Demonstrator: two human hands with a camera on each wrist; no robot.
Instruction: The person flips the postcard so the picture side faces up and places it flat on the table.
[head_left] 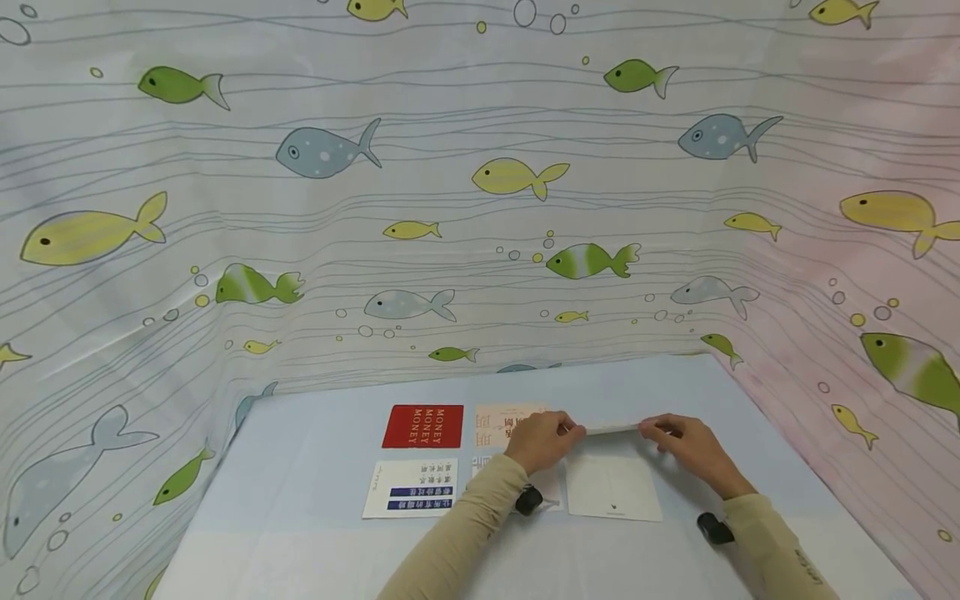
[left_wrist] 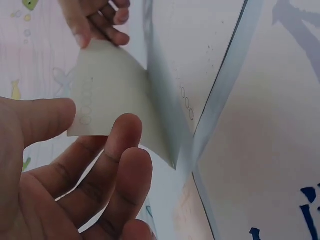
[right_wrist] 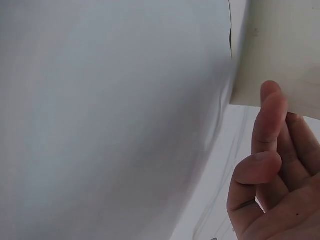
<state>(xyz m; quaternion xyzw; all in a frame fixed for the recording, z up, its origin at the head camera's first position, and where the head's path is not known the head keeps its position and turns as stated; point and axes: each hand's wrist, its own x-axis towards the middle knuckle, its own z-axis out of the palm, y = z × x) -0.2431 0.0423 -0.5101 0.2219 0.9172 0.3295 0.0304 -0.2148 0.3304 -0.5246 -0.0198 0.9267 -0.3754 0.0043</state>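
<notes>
Both hands hold a thin cream-white card (head_left: 611,430) tilted up above the table, seen nearly edge-on in the head view. My left hand (head_left: 536,442) pinches its left end; in the left wrist view the thumb lies on one face of the card (left_wrist: 112,85) and fingers are behind it. At the other end my right hand (head_left: 693,450) grips the card's edge, and the right wrist view shows fingertips against the card (right_wrist: 280,55). Just nearer than the raised card, a white square card (head_left: 611,479) with a tiny dark mark lies flat.
Left of the hands lie a red card (head_left: 423,427) lettered MONEY and a white card (head_left: 412,479) with dark blue bands. A peach-printed card (head_left: 487,425) and another printed card (head_left: 551,479) are partly covered by the left hand and forearm. Fish-patterned curtains (head_left: 450,258) surround the pale table (head_left: 285,517).
</notes>
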